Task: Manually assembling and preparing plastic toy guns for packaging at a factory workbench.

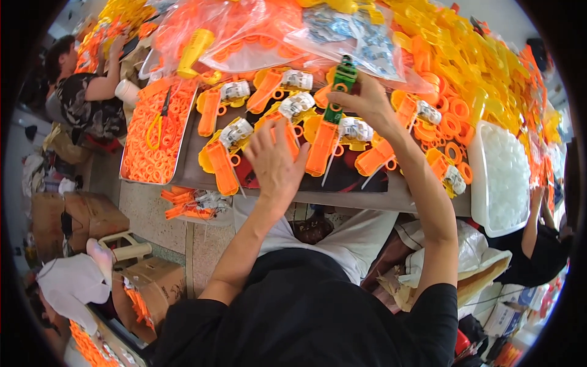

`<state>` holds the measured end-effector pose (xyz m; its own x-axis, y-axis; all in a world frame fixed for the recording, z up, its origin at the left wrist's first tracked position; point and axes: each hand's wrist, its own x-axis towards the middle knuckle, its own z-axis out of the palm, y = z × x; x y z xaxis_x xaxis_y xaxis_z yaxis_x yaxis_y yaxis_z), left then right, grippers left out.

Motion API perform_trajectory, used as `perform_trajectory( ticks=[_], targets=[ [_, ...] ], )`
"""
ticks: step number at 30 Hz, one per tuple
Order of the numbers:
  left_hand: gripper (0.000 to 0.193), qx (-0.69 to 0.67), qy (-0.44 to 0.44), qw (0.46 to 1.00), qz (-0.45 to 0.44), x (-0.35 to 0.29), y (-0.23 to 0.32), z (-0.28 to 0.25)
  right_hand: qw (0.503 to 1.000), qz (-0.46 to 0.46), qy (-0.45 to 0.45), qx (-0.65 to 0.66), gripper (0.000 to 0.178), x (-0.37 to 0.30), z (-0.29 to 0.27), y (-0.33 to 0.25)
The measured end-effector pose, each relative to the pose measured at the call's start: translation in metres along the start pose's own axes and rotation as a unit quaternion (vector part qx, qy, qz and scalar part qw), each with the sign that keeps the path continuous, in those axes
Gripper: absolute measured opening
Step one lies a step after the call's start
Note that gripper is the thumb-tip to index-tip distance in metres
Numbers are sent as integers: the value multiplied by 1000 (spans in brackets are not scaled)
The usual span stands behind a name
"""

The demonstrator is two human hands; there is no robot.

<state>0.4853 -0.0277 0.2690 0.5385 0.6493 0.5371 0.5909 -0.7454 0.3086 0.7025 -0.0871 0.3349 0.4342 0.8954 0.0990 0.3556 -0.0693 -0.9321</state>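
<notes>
My right hand (pixel 367 101) is wrapped round a green electric screwdriver (pixel 343 82), held upright. Its lower end is over an orange and yellow plastic toy shell (pixel 322 144) with a silvery mechanism (pixel 356 129) beside it. My left hand (pixel 276 160) lies with fingers spread over another such shell, next to an orange handle (pixel 293 142) that it partly covers. Whether its fingertips press on that shell cannot be made out. Several more shells with silvery mechanisms stand in rows around both hands, one orange handle (pixel 221 168) being left of my left hand.
A metal tray (pixel 177 140) of orange rings, with orange-handled scissors (pixel 160 122) on top, stands left. A white tub (pixel 486 202) of clear pieces stands right. Bags of orange parts (pixel 244 30) and a yellow parts heap (pixel 452 55) line the back. Co-workers sit at both sides.
</notes>
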Motion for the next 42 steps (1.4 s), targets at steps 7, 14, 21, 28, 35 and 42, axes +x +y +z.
perform_trajectory(
  ticks=[7,14,21,28,35,42],
  targets=[
    [62,66,-64,995,25,-5,-61,-9,996,-34,-2,76,38,38,32,-12],
    [51,54,-30,998,7,21,-57,-5,989,-49,-75,114,33,83,92,-1],
    [56,74,-91,993,-10,32,-59,-3,993,-95,-58,35,39,95,113,8],
    [52,82,-112,990,-17,43,-60,1,993,-87,-71,43,42,106,113,19],
    [50,92,-99,991,-11,44,-61,9,994,-60,-81,-29,38,106,111,11],
    [50,92,-98,991,-5,43,-59,9,995,-77,-56,20,42,109,111,18]
  ],
)
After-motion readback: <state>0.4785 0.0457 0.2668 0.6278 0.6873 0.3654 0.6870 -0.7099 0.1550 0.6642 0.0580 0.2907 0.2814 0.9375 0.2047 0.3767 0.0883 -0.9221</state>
